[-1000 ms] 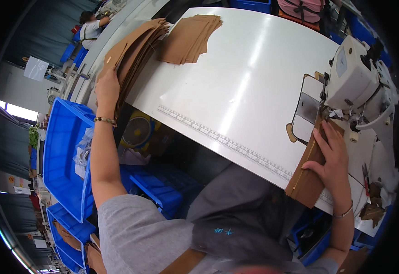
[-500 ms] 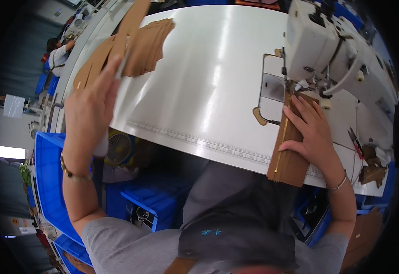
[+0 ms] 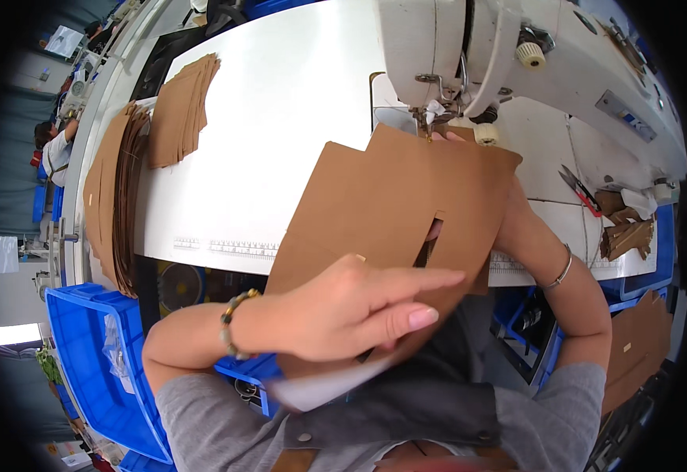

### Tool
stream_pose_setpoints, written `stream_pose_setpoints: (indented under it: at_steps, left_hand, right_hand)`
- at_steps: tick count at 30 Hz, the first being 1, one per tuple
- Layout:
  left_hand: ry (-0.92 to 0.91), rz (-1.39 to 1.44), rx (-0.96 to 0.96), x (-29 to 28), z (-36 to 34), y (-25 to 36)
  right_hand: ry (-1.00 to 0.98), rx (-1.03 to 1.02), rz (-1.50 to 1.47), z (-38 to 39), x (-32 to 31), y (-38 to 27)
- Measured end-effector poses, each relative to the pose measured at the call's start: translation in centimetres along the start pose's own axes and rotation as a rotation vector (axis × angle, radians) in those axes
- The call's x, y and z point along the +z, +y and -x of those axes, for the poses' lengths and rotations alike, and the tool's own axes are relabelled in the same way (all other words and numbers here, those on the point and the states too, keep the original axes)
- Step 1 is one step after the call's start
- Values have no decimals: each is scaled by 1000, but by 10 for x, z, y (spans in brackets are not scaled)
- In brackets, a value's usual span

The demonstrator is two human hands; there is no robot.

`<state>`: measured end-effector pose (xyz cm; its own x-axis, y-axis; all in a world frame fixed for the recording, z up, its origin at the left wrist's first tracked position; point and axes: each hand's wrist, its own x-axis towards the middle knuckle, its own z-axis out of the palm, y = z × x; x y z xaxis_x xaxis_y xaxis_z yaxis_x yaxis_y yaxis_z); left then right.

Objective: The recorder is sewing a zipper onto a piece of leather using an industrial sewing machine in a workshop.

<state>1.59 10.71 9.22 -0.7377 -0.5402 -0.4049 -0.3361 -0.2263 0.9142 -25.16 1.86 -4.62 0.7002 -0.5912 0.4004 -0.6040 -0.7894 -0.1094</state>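
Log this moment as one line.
left hand: over flat brown slotted panel | right hand: partly hidden beneath panel | white metal sewing machine: at panel's far edge

Brown panel sits mid-frame, large, stepped upper-left corner, narrow slot gaping. Second brown piece mostly hidden beneath, edge showing right of centre.

Left hand with index finger and thumb extended, right hand mostly hidden, 2 elbows bent
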Motion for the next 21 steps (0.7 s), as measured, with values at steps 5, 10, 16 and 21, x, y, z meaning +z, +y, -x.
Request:
stream_pose_setpoints:
  at_steps: [5,10,16,21]
  left_hand:
    - [476,-968,549,-34,-64,-73]
    - [581,-1004,294,-5,-67,-88]
    - [702,-1035,240,-4,-79,-86]
    - [799,-1101,270,-8,-91,-87]
  right_hand:
    - [-71,69,-111,-9,-5,-7]
    - [49,-38,58,-5,-6,-3]
    - [50,127,-168,-13,-18,-15]
    - [27,115,-224,-11,-18,-12]
